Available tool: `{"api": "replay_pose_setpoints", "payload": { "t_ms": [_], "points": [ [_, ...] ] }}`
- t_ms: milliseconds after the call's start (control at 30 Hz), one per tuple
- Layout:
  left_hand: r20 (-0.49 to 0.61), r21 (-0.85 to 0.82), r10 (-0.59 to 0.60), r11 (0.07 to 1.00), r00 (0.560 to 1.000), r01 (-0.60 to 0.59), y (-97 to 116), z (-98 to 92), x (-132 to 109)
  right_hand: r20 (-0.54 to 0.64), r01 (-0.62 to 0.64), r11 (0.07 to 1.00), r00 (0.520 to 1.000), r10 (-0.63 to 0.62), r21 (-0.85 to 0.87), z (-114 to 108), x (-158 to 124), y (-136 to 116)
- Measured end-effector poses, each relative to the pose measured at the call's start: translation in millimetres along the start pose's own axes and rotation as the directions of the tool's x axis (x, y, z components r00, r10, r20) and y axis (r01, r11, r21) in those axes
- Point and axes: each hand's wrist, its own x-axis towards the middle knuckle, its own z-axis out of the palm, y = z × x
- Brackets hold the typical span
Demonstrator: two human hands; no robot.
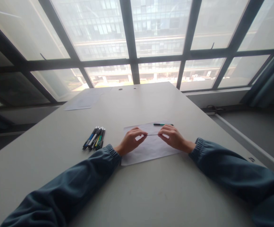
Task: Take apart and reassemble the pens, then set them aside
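Note:
My left hand (130, 140) and my right hand (172, 137) rest over a white sheet of paper (151, 148) on the grey table (137, 189). Each hand pinches one end of a thin dark rod (152, 135), perhaps a pen refill, held level between them just above the paper. A green pen (162, 124) lies on the paper's far edge, just beyond my right hand. Both arms wear dark blue sleeves with elastic cuffs.
A bundle of several pens (94, 138) lies to the left of my left hand. Another sheet of paper (81, 102) sits at the far left of the table. Large windows with dark frames stand behind the table's far edge.

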Motion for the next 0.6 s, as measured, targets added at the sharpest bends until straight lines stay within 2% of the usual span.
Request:
{"api": "replay_pose_setpoints", "payload": {
  "t_ms": [233, 500, 600],
  "points": [
    [0.017, 0.047, -0.009, 0.999, 1.000, 0.009, -7.7, 1.5, -3.9, 0.021, 0.032, 0.999, 0.999, -0.032, 0.013, 3.0, 1.8, 0.1],
    [0.092, 0.087, 0.019, 0.996, 0.996, -0.027, -2.7, -0.4, -1.5, 0.090, 0.032, 0.998, 0.995, -0.037, 0.059, 3.5, 1.8, -0.1],
    [0.070, 0.102, 0.013, 0.995, 0.997, -0.020, -2.9, -0.6, -1.6, 0.047, -0.064, 0.996, 0.997, 0.061, 0.060, 2.9, 2.8, 6.8]
  ]
}}
